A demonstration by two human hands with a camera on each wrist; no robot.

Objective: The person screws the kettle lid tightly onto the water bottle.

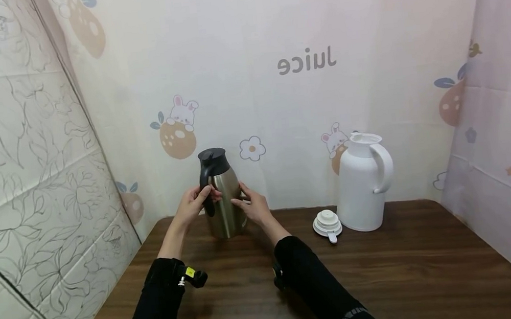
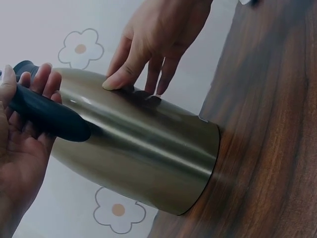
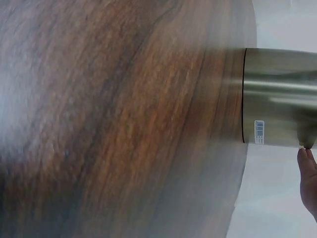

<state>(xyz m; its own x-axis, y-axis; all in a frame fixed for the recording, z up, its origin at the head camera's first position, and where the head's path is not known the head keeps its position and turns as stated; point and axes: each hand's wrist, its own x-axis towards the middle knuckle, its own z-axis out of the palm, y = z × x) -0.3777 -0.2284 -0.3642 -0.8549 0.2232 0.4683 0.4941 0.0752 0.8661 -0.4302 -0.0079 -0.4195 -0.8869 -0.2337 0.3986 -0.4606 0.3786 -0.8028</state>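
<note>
A gold metal thermos jug [image 1: 228,216] with a black top [image 1: 216,158] stands near the table's back edge. My left hand [image 1: 189,205] holds its black handle [image 2: 54,116], the fingers curled round it in the left wrist view. My right hand [image 1: 256,206] rests its thumb and fingertips against the opposite side of the jug's body; in the left wrist view these fingers are fairly straight. A small barcode label [image 3: 259,132] shows near the jug's base in the right wrist view, where only part of the right hand [image 3: 308,181] is visible.
To the right stands a white thermos jug [image 1: 360,190] with its top uncovered and its handle facing right. A white lid [image 1: 327,224] lies beside its base. The brown wooden table [image 1: 387,280] meets a printed cloth backdrop [image 1: 254,103] behind.
</note>
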